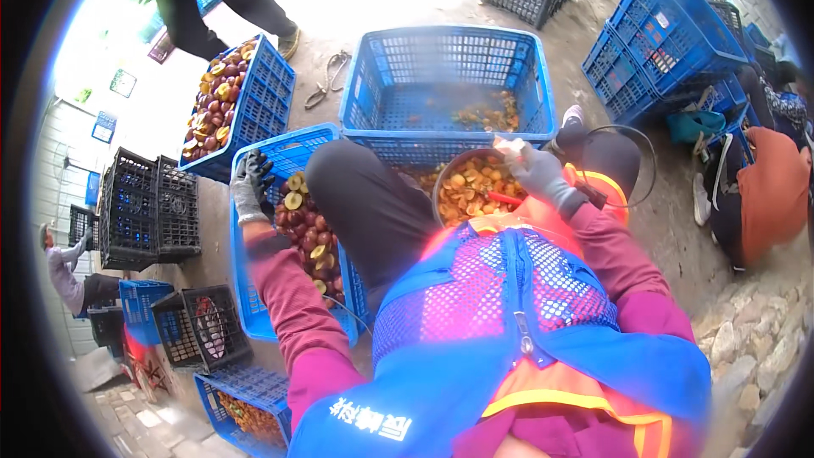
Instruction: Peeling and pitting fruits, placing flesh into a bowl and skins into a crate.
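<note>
My left hand, in a grey glove with dark fingers, is at the left rim of a blue crate. Its fingers bend over that rim. Dark red plums, some cut open to yellow flesh, fill the crate. My right hand, also gloved, is closed above the right edge of a round basin. A pale, blurred bit shows at its fingertips, too unclear to name. Orange-yellow fruit pieces fill the basin, with a red handle-like thing lying among them.
Beyond the basin stands a large blue crate with a few scraps inside. Another crate of halved plums is at upper left, near a standing person's leg. Black crates stack at left, blue ones at right, near a seated person.
</note>
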Tool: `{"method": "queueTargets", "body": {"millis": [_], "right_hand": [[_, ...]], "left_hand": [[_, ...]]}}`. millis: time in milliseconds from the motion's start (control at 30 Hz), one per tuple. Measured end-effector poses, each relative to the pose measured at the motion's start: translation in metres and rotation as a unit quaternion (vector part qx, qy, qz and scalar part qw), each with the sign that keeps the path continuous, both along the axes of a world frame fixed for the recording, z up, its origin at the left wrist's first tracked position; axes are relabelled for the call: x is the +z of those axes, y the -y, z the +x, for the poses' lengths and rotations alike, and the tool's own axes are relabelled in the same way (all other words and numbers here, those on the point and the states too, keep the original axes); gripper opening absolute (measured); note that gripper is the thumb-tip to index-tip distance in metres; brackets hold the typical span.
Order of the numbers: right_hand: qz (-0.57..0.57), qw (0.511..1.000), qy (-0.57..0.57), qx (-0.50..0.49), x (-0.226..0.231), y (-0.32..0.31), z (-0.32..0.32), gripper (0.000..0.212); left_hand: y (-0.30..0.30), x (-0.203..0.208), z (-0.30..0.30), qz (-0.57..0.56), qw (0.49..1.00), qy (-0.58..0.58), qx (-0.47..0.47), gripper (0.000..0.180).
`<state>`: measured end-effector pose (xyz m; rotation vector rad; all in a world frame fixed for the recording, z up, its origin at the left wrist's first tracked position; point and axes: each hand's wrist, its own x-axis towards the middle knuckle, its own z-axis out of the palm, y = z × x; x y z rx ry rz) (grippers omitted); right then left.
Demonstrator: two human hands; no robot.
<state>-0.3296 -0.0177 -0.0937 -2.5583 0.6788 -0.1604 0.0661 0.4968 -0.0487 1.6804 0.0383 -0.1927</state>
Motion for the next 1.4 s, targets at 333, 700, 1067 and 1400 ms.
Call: {"method": "queueTargets", "body": {"millis": [333, 700, 1067, 1400], "right_hand": [[0.042, 0.982, -0.131, 0.130, -0.032, -0.027, 0.020, 0.040], [0.093, 0.973, -0.182, 0.104, -0.065, -0.034, 0.026, 0.040], [-0.049, 0.976, -0.161, 0.136, 0.005, -0.063, 0.018, 0.040], [0.158, 0.970, 0.163, 0.092, 0.079, -0.092, 0.070, 0.028]], "left_hand": [[0.147, 0.041, -0.104, -0.028, 0.977, 0.152, -0.144, 0.034], [0.145, 0.074, -0.139, 0.001, 0.973, 0.199, -0.116, 0.032], [-0.036, -0.163, -0.267, 0.418, 0.898, 0.092, -0.096, 0.049], [0.021, -0.032, -0.270, 0.131, 0.961, 0.240, 0.037, 0.033]]}}
